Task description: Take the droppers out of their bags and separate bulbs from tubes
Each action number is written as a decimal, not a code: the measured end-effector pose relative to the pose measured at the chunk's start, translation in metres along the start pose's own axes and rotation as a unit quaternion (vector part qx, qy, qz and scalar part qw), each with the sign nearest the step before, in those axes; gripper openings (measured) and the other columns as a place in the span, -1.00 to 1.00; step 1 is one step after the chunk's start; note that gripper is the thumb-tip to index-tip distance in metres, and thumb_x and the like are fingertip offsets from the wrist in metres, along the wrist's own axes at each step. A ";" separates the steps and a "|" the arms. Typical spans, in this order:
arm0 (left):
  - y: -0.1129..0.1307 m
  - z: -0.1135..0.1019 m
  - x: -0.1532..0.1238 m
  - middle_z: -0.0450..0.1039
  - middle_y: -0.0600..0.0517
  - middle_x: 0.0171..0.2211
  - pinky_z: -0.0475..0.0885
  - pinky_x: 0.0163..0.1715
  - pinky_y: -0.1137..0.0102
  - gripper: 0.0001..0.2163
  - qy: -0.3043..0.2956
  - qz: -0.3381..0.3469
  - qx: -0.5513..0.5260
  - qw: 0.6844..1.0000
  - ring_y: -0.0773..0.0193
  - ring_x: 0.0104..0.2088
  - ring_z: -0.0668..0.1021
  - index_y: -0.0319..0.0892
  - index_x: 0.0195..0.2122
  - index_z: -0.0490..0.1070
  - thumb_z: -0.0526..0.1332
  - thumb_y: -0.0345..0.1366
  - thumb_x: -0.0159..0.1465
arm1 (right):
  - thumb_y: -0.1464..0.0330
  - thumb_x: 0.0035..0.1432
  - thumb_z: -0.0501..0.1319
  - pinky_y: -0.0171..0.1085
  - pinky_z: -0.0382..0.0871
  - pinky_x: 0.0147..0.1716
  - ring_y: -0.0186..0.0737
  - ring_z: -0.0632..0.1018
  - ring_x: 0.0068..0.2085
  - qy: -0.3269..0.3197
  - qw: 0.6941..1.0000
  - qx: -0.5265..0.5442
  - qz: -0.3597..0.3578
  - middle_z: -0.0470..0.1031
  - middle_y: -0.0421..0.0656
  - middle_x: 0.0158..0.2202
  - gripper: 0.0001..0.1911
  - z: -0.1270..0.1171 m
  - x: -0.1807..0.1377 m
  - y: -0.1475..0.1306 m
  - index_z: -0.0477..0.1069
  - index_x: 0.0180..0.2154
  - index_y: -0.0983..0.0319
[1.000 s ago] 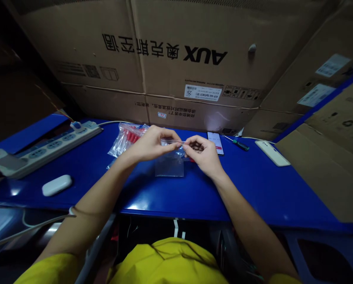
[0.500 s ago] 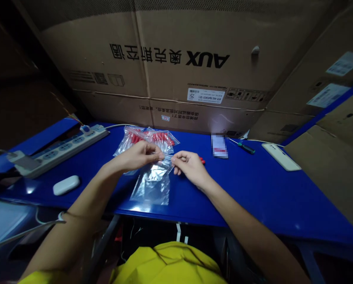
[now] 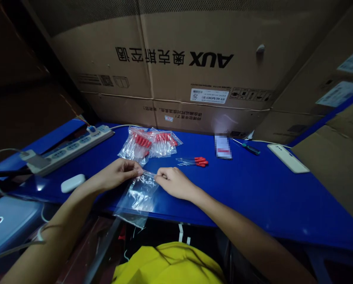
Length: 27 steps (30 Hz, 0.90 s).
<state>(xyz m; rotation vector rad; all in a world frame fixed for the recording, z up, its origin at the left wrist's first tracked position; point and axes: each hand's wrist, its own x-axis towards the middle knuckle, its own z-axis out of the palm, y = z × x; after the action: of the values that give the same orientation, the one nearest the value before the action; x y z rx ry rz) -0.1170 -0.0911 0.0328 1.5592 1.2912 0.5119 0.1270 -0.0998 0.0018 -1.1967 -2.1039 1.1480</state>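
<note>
A clear plastic zip bag [image 3: 139,197] hangs from both hands near the table's front edge, with its lower end over the edge. My left hand [image 3: 120,173] pinches the top left corner of the bag. At the top right corner, my right hand [image 3: 175,182] grips the bag with curled fingers. No contents show inside it. Just beyond my right hand lie several glass droppers with red rubber bulbs [image 3: 200,161], loose on the blue table [image 3: 238,189]. Filled bags [image 3: 139,142] of similar red-bulbed droppers are piled behind my left hand.
On the left are a white power strip [image 3: 72,148] with plugs and a white earbud case [image 3: 73,183]. A phone [image 3: 223,146], a screwdriver [image 3: 247,148] and a cream phone [image 3: 287,157] lie at the right. A large cardboard sheet [image 3: 170,79] stands along the back.
Both hands have moved toward me and to the left with the bag, spreading its top edge wider. The loose droppers behind my right hand have come into full view.
</note>
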 end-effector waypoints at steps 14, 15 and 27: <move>-0.024 -0.014 -0.004 0.49 0.02 -0.50 0.25 -0.41 0.38 -0.46 0.211 0.009 0.184 0.960 0.21 -0.44 0.44 -0.16 -0.43 0.53 0.37 0.30 0.15 | 0.15 0.54 0.08 -0.26 0.19 -0.29 -0.11 0.60 -0.26 -0.010 0.976 -0.216 -0.022 0.62 -0.09 -0.32 -0.61 0.015 0.022 -0.013 0.52 -0.28 0.18; -0.024 -0.017 -0.001 0.51 0.01 -0.47 0.26 -0.38 0.37 -0.47 0.256 0.019 0.216 0.942 0.20 -0.42 0.46 -0.15 -0.40 0.51 0.32 0.30 0.20 | 0.14 0.54 0.07 -0.24 0.23 -0.27 -0.07 0.63 -0.23 -0.010 0.969 -0.245 -0.014 0.64 -0.06 -0.29 -0.61 0.015 0.021 -0.012 0.54 -0.24 0.17; -0.027 -0.032 0.089 0.45 -0.41 0.18 0.46 0.08 0.08 -0.26 0.255 -0.061 0.428 0.865 -0.30 0.14 0.58 -0.24 0.48 0.11 0.08 0.14 0.43 | 0.26 0.57 0.05 -0.18 0.49 -0.17 -0.03 0.55 0.04 0.084 0.881 -0.438 -0.157 0.56 -0.03 0.06 -0.72 0.024 0.021 -0.022 0.51 0.06 0.15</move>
<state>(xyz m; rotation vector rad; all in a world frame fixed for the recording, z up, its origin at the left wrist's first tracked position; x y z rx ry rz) -0.1257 0.0013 -0.0011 2.1106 2.2142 0.2707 0.0888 -0.0983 0.0075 -1.1511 -2.6135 -0.1132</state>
